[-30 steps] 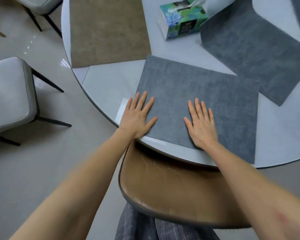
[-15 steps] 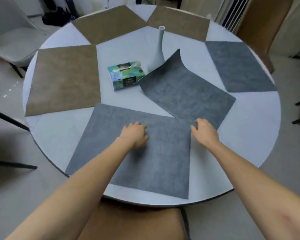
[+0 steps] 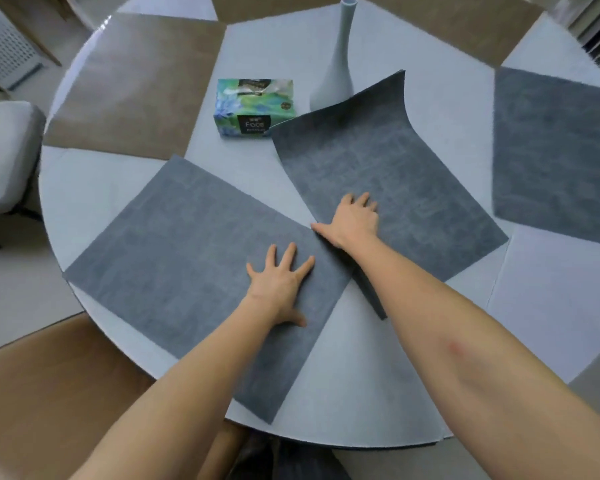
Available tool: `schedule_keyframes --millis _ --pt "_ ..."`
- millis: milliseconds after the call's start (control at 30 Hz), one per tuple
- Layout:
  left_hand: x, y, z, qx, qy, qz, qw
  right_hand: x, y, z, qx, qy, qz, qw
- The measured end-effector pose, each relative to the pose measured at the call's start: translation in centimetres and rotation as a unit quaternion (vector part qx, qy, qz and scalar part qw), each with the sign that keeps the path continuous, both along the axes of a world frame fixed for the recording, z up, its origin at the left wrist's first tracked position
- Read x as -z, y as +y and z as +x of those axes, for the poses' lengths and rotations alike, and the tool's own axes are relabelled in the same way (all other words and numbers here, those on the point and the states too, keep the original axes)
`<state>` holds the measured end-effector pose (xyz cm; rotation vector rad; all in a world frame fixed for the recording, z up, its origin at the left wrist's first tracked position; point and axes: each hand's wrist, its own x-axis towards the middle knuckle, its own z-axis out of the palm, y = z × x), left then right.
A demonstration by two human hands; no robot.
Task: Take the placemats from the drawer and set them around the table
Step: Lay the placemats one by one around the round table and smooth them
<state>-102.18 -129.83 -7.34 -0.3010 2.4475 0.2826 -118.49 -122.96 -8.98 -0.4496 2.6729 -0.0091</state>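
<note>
My left hand [image 3: 279,282] lies flat with spread fingers on the near grey placemat [image 3: 174,258], which sits at the front edge of the round white table [image 3: 361,375]. My right hand [image 3: 352,220] presses on a second grey placemat [image 3: 395,174], thumb out at its left edge. That mat lies askew in the middle of the table. Its near corner overlaps the first mat, and its far edge curls up against the vase [image 3: 336,64]. A third grey placemat [image 3: 551,150] lies at the right. Brown placemats lie at the left [image 3: 125,91] and the far right [image 3: 458,22].
A green tissue box [image 3: 253,105] stands beside the tall pale vase near the table's centre. A brown chair [image 3: 49,393] is tucked at the near left. A grey chair [image 3: 4,150] stands at the left, off the table.
My left hand has uncurled and now lies flat on the near mat. My right hand has moved from the corner of the middle mat onto its surface.
</note>
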Motion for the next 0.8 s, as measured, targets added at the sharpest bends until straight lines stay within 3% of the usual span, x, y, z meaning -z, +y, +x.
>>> schedule_keyframes --millis 267,400,567,700,800 --pt "0.1 0.0 0.0 -0.006 0.005 -0.003 1.000 0.6 -2.2 -0.9 -0.003 -0.002 0.047 0.999" --pt "0.0 0.0 0.0 -0.008 0.005 0.000 1.000 -0.7 -0.7 -1.3 -0.006 0.053 -0.052 0.997" --pt "0.1 0.0 0.0 -0.012 0.003 0.005 1.000 -2.1 4.3 0.8 0.109 0.079 -0.179 0.975" --pt "-0.2 -0.1 0.0 -0.018 -0.011 0.022 1.000 -2.6 8.9 3.3 0.102 0.096 -0.226 0.964" --pt "-1.4 -0.2 -0.4 -0.101 0.014 0.139 0.985 -4.0 11.7 4.0 0.073 0.124 -0.225 0.964"
